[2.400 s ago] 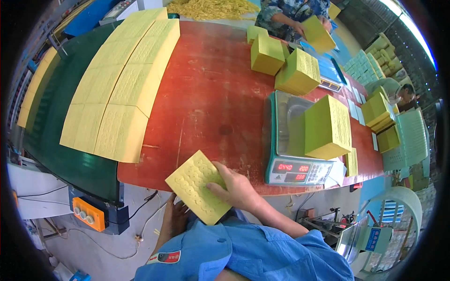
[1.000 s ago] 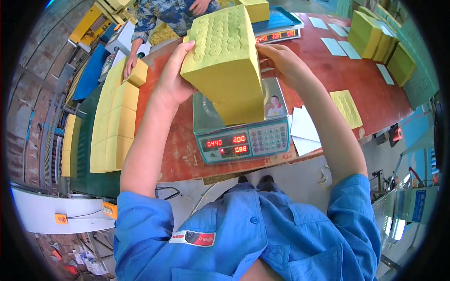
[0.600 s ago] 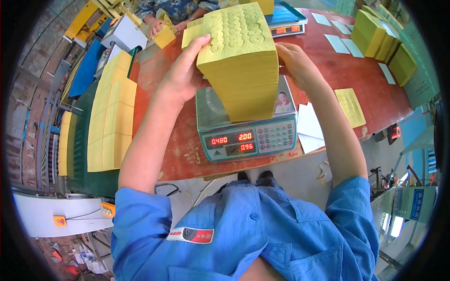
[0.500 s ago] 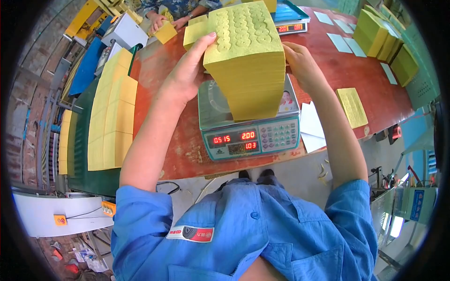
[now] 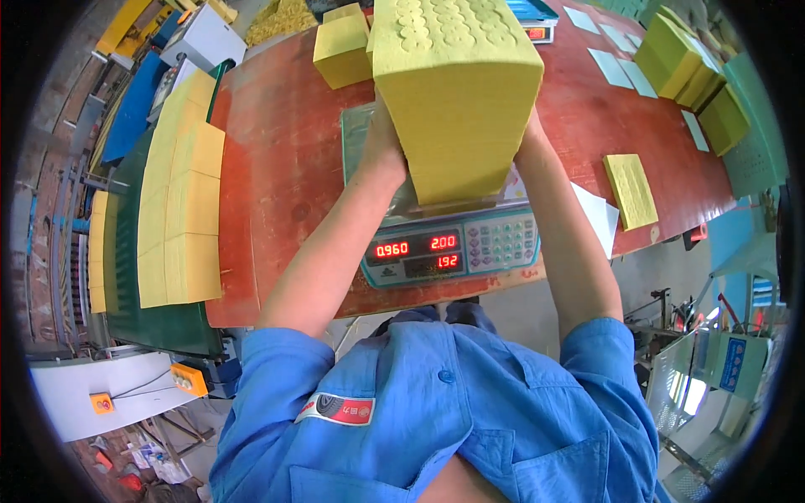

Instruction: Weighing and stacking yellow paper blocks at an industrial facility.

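A thick stack of yellow embossed sheets (image 5: 457, 92) fills the upper middle of the view, raised above a digital scale (image 5: 457, 245) with a red lit display. My left hand (image 5: 382, 151) presses the stack's left side and my right hand (image 5: 530, 134) grips its right side; most of both hands is hidden behind the stack. The scale stands on a red-brown table (image 5: 285, 168).
A thin pile of yellow sheets (image 5: 631, 189) and white papers (image 5: 598, 215) lie right of the scale. More yellow stacks (image 5: 341, 49) stand at the far edge and at the right (image 5: 677, 54). Rows of yellow sheets (image 5: 180, 193) lie on a green conveyor at the left.
The stack has risen closer to the camera between my hands. Much earlier, my right hand held a single thin pile at the table's edge.
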`<control>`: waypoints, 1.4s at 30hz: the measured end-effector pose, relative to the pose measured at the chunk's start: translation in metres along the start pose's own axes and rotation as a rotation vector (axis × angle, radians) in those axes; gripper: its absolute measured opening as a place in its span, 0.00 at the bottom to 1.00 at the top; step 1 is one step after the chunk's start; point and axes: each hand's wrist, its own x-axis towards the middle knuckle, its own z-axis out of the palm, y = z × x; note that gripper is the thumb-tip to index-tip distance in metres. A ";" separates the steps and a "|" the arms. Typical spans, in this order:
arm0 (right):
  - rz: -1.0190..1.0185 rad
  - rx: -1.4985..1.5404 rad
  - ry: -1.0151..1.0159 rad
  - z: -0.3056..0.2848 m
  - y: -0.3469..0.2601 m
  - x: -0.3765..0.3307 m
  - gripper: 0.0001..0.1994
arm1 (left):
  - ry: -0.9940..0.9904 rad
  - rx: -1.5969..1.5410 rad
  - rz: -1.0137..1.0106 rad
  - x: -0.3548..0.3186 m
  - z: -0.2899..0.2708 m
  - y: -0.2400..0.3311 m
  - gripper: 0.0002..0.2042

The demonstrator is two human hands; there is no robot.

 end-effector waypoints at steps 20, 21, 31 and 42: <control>0.002 -0.102 -0.070 -0.042 -0.025 -0.171 0.38 | 0.551 0.055 0.022 -0.224 -0.107 0.000 0.25; 0.038 -0.078 -0.042 -0.044 -0.025 -0.179 0.38 | 0.558 0.055 0.022 -0.231 -0.105 -0.004 0.25; 0.090 0.019 -0.030 -0.048 -0.031 -0.185 0.36 | 0.457 0.078 -0.010 -0.216 -0.054 -0.009 0.20; 0.153 0.100 0.034 -0.035 -0.022 -0.181 0.34 | 0.369 0.035 -0.048 -0.193 -0.078 -0.006 0.20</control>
